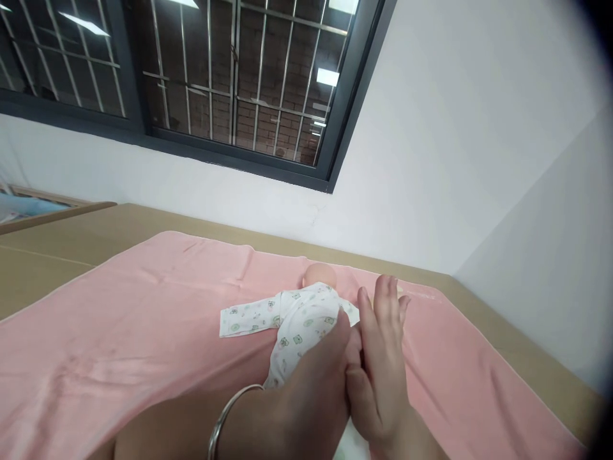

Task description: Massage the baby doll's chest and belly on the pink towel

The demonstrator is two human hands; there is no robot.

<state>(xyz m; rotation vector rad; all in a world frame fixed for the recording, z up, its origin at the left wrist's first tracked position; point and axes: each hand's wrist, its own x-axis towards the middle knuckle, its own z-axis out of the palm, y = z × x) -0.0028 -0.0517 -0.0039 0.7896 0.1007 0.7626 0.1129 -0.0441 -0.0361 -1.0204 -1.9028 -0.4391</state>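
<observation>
A doll (319, 275) lies on its back on a pink blanket (158, 306), its head towards the wall. It wears a white printed baby top (306, 322) with one sleeve stretched out to the left. My left hand (318, 377), with a silver bangle at the wrist, is curled in front of the doll's body; whatever lies inside its fingers is hidden. Pressed against it, my right hand (383, 358) has its fingers stretched upward and its thumb near the left hand's fingers. Together the hands cover the doll's other sleeve and much of its lower body.
Under the blanket is a tan padded surface (138, 223) that runs along the white wall (416, 160). A dark-framed window (330, 153) with metal bars is above. At the far left, a wooden edge (62, 216) borders some light blue cloth (29, 206).
</observation>
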